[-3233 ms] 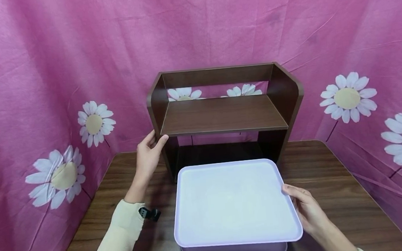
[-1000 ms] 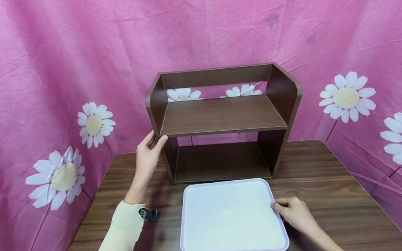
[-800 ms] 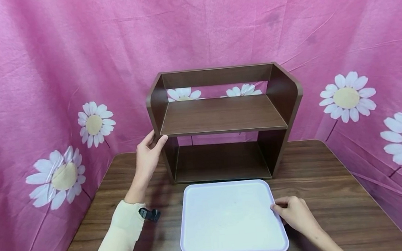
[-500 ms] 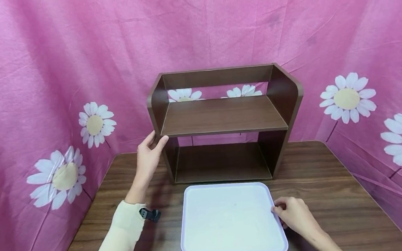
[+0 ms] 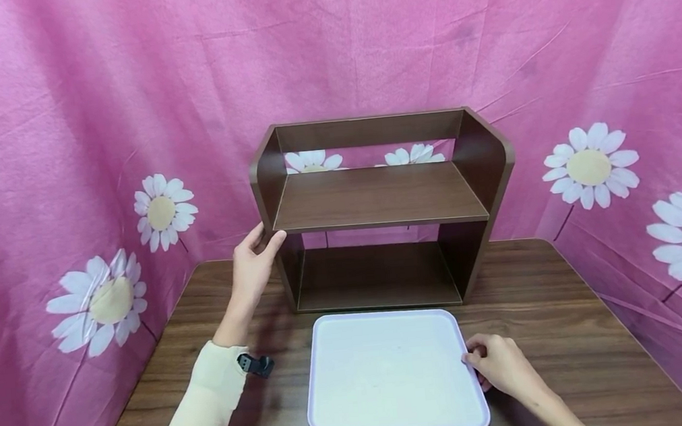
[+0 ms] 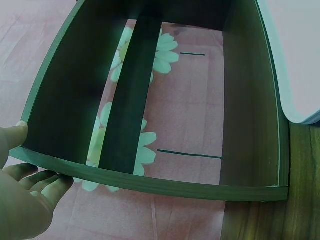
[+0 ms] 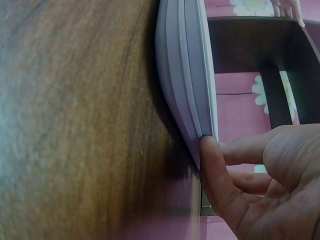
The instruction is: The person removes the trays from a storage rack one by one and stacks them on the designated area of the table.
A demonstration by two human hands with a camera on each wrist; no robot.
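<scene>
A dark brown two-tier shelf (image 5: 379,196) stands on the table. My left hand (image 5: 248,265) grips its left side panel where the upper board meets it, thumb in front and fingers outside. The left wrist view shows the fingers (image 6: 55,190) along the panel's outer face. In front of the shelf lies a white tray (image 5: 394,374) with a lilac rim, flat and level. My right hand (image 5: 500,365) pinches its right edge. From the right wrist, the layered edges of stacked trays (image 7: 185,75) show, with a fingertip (image 7: 210,147) at the upper rim.
The wood-grain table (image 5: 570,328) extends on both sides of the tray and shelf. A pink curtain (image 5: 362,42) with printed daisies hangs behind and at the sides. A small black device (image 5: 255,364) is on the left wrist.
The upper tray, earlier held raised over another tray, has come down and toward me, and now lies aligned on it. My right hand lowered with it; my left hand stayed on the shelf.
</scene>
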